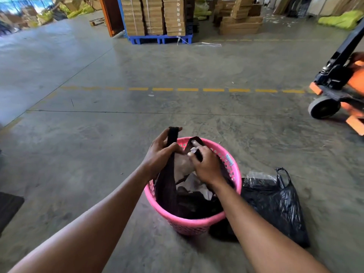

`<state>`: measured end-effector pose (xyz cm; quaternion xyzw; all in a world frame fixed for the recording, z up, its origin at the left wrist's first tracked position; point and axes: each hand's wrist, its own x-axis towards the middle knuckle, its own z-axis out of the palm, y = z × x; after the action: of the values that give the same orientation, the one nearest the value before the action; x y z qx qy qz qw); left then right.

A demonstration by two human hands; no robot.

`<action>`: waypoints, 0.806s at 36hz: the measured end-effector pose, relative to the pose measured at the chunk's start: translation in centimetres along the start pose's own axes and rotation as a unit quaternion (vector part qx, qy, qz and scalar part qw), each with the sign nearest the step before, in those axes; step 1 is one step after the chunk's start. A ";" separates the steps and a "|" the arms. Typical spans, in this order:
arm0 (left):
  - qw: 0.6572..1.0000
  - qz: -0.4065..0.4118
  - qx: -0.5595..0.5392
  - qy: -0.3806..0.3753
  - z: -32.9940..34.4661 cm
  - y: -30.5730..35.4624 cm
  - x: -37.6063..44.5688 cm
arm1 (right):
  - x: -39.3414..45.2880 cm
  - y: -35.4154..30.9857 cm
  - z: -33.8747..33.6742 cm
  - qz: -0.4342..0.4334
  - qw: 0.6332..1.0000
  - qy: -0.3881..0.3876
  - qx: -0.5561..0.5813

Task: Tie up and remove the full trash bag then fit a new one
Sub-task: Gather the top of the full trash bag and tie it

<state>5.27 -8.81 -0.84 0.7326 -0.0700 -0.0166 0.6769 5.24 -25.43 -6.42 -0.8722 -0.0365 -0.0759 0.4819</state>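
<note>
A pink perforated trash basket (pixel 199 223) stands on the concrete floor with a full black trash bag (pixel 189 203) inside it, paper waste showing at the top. My left hand (pixel 159 154) grips one black bag handle and holds it pulled up above the rim. My right hand (pixel 206 164) is closed on the other handle over the basket's middle. A second black plastic bag (pixel 275 203) lies crumpled on the floor, touching the basket's right side.
An orange and black pallet jack (pixel 338 85) stands at the right. Stacked cardboard boxes on a blue pallet (pixel 157 39) are far ahead. A dashed yellow line (pixel 187 89) crosses the floor. A dark mat (pixel 7 209) lies at the left edge.
</note>
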 end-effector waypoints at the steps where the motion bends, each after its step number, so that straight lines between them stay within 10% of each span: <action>1: 1.000 0.003 -0.002 -0.005 -0.2 -0.1 0.1 | 0.2 -0.9 -1.6 -0.004 1.000 0.023 0.006; 16: 0.973 0.028 0.118 -0.197 5.6 -0.3 1.1 | 3.7 -9.2 -8.2 -0.170 0.910 -0.212 -0.314; 22: 0.990 -0.046 0.018 -0.133 5.5 -2.0 1.6 | 3.8 -6.3 -8.6 -0.110 0.982 -0.098 -0.118; 29: 0.983 -0.109 0.039 -0.142 4.7 -2.9 2.7 | 2.0 -1.7 -7.7 -0.112 0.981 -0.089 -0.128</action>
<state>7.63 -13.55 -3.93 0.7521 -0.0856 -0.1916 0.6247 6.19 -31.07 -0.63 -0.9201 -0.1670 -0.0557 0.3499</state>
